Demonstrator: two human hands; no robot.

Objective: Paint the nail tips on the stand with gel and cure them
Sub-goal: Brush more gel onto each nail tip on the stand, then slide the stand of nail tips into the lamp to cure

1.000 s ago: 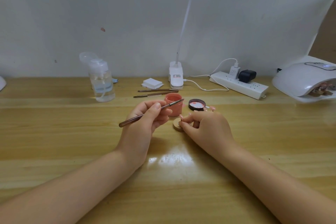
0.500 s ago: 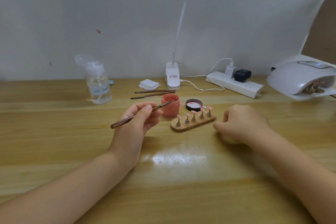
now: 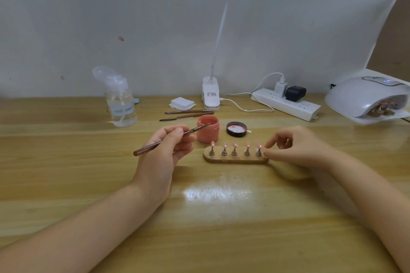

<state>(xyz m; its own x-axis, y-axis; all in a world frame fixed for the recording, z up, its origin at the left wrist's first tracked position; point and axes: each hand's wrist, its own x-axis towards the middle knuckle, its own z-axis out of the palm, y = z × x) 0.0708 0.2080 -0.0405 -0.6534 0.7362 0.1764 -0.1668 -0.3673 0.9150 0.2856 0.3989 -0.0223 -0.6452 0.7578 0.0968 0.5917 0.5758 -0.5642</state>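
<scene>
A person's left hand (image 3: 165,150) pinches a thin brush (image 3: 170,138) between thumb and fingers, its bristle end just above the open pink gel jar (image 3: 208,129). The wooden stand (image 3: 235,158) lies on the table (image 3: 66,173) between the two hands, bearing five pink nail tips (image 3: 235,145) in a row on small pegs. The right hand (image 3: 297,147) has its fingers loosely curled at the stand's right end, fingertips (image 3: 267,145) at the end peg; whether they grip it cannot be told. The jar's lid (image 3: 236,129) lies beyond the stand, and a curing lamp (image 3: 366,97) sits farther right.
</scene>
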